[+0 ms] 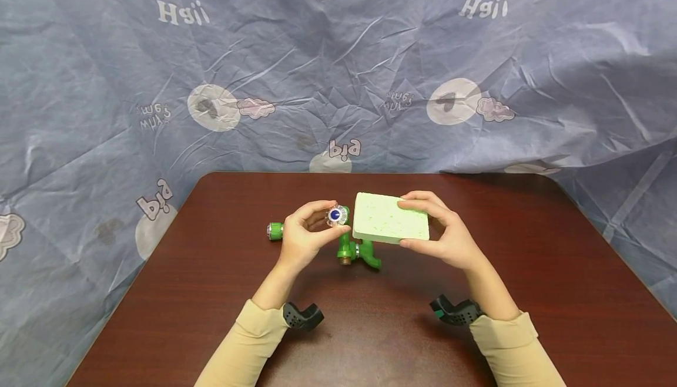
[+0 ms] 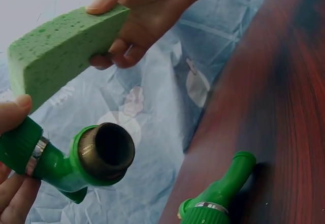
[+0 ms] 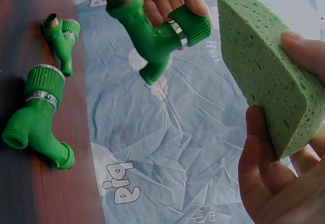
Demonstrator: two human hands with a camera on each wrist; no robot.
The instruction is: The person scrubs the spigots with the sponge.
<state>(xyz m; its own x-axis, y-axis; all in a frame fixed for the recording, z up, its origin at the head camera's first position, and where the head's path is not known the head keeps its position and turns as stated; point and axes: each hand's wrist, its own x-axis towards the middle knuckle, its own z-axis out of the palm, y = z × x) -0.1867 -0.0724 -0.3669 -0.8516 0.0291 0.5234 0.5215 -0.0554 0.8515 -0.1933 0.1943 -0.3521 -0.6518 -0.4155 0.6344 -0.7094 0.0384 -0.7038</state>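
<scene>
Your left hand [image 1: 301,235] gripped tap [image 3: 152,41] by knob [image 3: 192,27]; your right hand [image 1: 449,231] pinched sponge [image 1: 388,218] just beside tap. Two more taps [image 3: 38,120] [image 3: 61,47] lay on table [image 1: 370,334] below.

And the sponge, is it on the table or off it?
Off: the right hand holds the sponge, clear of the table in both wrist views.
</scene>
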